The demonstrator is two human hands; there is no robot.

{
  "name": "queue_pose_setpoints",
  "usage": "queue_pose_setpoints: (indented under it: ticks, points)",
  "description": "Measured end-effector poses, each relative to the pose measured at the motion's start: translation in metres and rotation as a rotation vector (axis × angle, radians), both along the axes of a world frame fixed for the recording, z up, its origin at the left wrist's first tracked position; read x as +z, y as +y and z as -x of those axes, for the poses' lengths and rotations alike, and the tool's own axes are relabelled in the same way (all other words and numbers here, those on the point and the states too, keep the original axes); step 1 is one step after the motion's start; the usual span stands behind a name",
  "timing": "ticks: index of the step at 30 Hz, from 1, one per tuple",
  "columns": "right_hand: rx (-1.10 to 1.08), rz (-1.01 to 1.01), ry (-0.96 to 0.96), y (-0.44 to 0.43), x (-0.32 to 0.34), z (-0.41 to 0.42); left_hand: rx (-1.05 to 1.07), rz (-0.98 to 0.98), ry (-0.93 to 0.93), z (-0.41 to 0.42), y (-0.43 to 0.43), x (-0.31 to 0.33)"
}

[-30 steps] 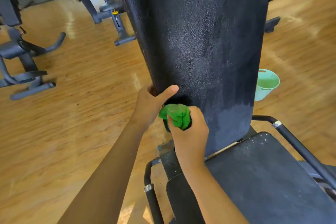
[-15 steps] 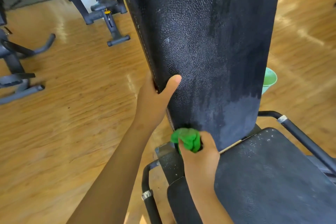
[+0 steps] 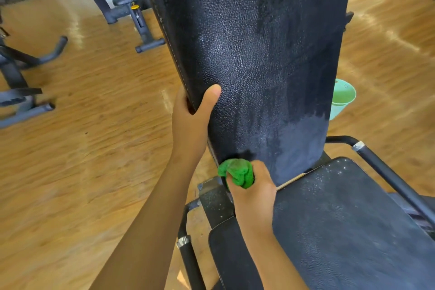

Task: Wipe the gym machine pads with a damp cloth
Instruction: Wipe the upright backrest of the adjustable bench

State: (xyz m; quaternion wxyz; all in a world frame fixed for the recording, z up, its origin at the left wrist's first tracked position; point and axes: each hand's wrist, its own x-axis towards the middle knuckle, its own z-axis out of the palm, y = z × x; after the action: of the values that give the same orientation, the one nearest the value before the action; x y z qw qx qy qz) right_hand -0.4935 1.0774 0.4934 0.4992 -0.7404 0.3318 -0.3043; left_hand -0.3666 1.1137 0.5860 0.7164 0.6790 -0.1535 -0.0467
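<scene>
**Wadded cloth at the foot of the back pad**

The green cloth (image 3: 237,173) looks soft and light, and it bunches easily. It is best held as it is now, wadded in the fist with a fold left proud to meet the surface. The right hand (image 3: 253,193) has its fingers curled tight round the cloth and presses it against the lower left corner of the upright back pad (image 3: 259,54), just above the seat pad (image 3: 353,231).

The back pad appears firm under a pebbled vinyl skin, and it is probably slick where the damp sheen lies (a paler, drier-looking patch remains at its lower right).

The left hand (image 3: 190,122) grips the back pad's left edge, thumb flat on the front face and fingers wrapped behind, which I judge steadies the pad. Both forearms reach forward and upward. A pale green bucket (image 3: 342,97) stands on the wooden floor (image 3: 94,148) behind.
</scene>
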Motion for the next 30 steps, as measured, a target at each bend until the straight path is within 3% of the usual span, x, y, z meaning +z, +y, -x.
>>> queue_pose_setpoints:
  ticks: [3,7,10,21,27,30]
  points:
    - [0.021,0.038,0.022,-0.006,0.007,0.0,0.09,0.031,0.004,0.007,-0.009,-0.001]
    - [-0.048,0.093,-0.149,-0.035,0.049,-0.019,0.286,0.061,-0.063,0.015,-0.025,-0.003]
    - [-0.002,0.203,-0.177,-0.052,0.065,-0.032,0.383,0.05,-0.103,0.015,-0.03,-0.007]
    - [0.173,0.207,0.062,-0.046,-0.017,0.014,0.493,-0.025,-0.125,0.018,-0.034,-0.011]
    - [0.042,0.253,-0.207,-0.078,0.065,-0.029,0.544,-0.035,-0.154,0.015,-0.035,-0.016]
    - [0.074,0.326,-0.232,-0.083,0.067,-0.035,0.535,-0.03,-0.155,0.015,-0.035,-0.017]
